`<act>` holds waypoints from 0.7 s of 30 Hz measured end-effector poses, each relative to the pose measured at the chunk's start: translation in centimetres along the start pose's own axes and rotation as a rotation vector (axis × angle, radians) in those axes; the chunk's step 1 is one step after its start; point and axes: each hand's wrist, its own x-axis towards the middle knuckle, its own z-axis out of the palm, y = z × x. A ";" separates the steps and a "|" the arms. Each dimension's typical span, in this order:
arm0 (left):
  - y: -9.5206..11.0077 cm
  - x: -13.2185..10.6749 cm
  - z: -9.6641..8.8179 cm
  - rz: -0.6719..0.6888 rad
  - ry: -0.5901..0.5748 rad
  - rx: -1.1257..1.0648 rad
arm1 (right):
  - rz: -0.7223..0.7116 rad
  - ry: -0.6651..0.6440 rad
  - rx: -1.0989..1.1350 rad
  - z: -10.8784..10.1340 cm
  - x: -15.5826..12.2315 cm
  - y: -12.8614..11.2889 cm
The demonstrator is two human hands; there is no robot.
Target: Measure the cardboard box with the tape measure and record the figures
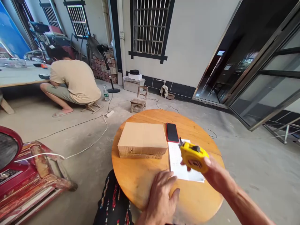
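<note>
My right hand [212, 173] is closed around a yellow tape measure [193, 156], held above white paper sheets [185, 170]. The metal end hook shows at the tape measure's front, with no blade drawn out that I can see. My left hand [163, 192] lies on the round wooden table [138, 179] with fingers loosely spread, fingertips by the near left edge of the paper. A closed brown cardboard box [142, 139] rests on the table's left half. Beside it is a black phone with a red edge [172, 132], touching the top of the paper.
A person [72, 78] sits on a low stool at a long table on the left. Behind my table stands a small wooden chair [139, 100]. A red appliance [14, 165] on a worn wooden frame is at lower left. White cable [98, 139] crosses the floor.
</note>
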 end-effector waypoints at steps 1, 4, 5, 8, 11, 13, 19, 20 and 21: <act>0.3 -0.2 -0.5 -0.036 0.026 -0.095 | 0.044 -0.021 -0.003 -0.3 -1.5 0.7; 1.5 -0.9 -2.5 -0.227 0.022 -0.398 | 0.186 -0.096 -0.037 -0.2 -5.0 2.7; 2.0 -1.0 -3.2 -0.301 -0.001 -0.485 | 0.215 -0.114 -0.064 0.2 -5.7 3.2; 3.3 -1.1 -4.8 -0.437 -0.082 -0.633 | 0.185 -0.175 -0.141 2.0 -6.0 3.5; 3.9 -1.3 -5.7 -0.494 -0.082 -0.652 | 0.127 -0.262 -0.148 3.8 -5.2 3.1; 3.8 -1.7 -6.0 -0.553 -0.083 -0.684 | 0.142 -0.281 -0.197 4.6 -4.8 2.7; 1.5 -3.7 -7.0 -0.723 -0.432 -0.843 | 0.213 -0.533 -0.348 5.4 -4.8 1.9; 1.0 -3.9 -7.3 -0.759 -0.483 -0.873 | 0.196 -0.580 -0.354 5.4 -4.9 1.9; 0.6 -4.1 -7.7 -0.797 -0.506 -0.898 | 0.191 -0.626 -0.367 5.4 -4.9 2.0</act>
